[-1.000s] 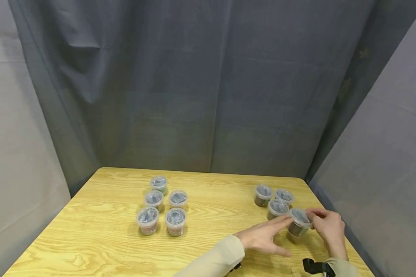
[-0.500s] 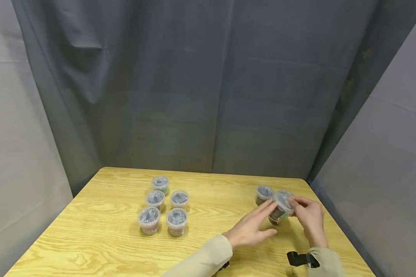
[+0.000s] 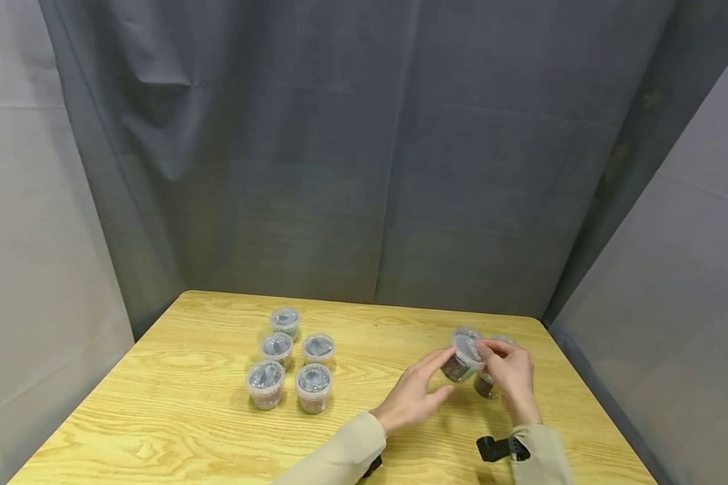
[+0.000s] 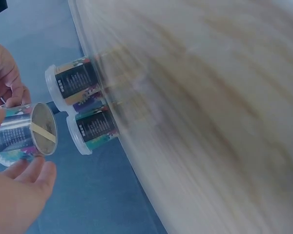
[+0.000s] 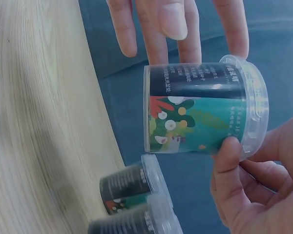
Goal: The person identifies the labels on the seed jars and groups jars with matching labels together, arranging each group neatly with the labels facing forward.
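Note:
My right hand (image 3: 509, 374) pinches a small lidded plastic cup (image 3: 463, 357) at its lid, thumb and finger at the rim. The cup is off the table and tilted; its label has dark and teal panels with a cartoon print, seen in the right wrist view. A pale strip crosses its base in the left wrist view. My left hand (image 3: 409, 397) reaches to the cup's other side, fingers stretched out and fingertips right at it. Behind and below stand similar cups, one (image 3: 467, 331) mostly hidden by the held cup, another (image 3: 485, 385) partly behind my right hand.
On the left half of the wooden table (image 3: 176, 404) stand several more lidded cups (image 3: 265, 384) in a loose cluster. A dark grey curtain (image 3: 291, 168) hangs behind the table's far edge, with pale cloth at both sides.
My right hand has lifted the cup and carried it leftward past the other cups on the right. My left hand has moved left alongside it. The left cluster stays put.

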`<state>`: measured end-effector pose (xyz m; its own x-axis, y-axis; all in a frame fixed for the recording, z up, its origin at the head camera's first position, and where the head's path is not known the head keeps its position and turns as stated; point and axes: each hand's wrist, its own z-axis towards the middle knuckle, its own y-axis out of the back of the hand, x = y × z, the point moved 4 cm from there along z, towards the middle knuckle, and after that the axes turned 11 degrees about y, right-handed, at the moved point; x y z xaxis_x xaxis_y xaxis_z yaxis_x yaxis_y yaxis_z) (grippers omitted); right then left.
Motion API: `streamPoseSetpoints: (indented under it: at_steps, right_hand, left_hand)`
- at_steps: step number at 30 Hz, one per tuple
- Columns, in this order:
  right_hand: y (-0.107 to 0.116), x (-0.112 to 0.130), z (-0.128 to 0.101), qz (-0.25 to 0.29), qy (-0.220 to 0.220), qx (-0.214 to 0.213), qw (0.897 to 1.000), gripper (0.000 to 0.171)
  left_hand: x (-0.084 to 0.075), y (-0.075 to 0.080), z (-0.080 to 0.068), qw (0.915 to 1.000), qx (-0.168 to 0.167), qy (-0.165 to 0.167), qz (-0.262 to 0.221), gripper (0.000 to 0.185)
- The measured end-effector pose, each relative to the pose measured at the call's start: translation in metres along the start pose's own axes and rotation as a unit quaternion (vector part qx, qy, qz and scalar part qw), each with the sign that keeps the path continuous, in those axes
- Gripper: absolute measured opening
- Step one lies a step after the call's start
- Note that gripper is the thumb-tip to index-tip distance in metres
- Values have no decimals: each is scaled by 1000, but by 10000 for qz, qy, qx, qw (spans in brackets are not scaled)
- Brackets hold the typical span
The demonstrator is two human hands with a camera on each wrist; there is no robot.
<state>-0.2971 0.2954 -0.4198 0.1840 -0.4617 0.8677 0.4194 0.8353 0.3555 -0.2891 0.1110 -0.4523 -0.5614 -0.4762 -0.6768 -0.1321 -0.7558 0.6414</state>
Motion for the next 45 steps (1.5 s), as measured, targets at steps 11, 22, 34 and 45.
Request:
streamPoseSetpoints:
  at_steps: [11,22,34,45]
  right_hand:
    - [-11,1,2,63,164,57,9998,31]
    - [-28,13,1,343,-23,520,9981,33]
    - [-46,25,-8,667,282,806,9941,51]
    - [-61,40,-18,448,793,668,9936,47]
  left_hand:
    - [6,8,0,9990,-193,310,-270,67]
    - [19,25,9,9882,-207,783,-1298,69]
    - [29,42,5,9805,-632,902,-1629,72]
    - [31,48,6,9762,-1404,888,-1392,73]
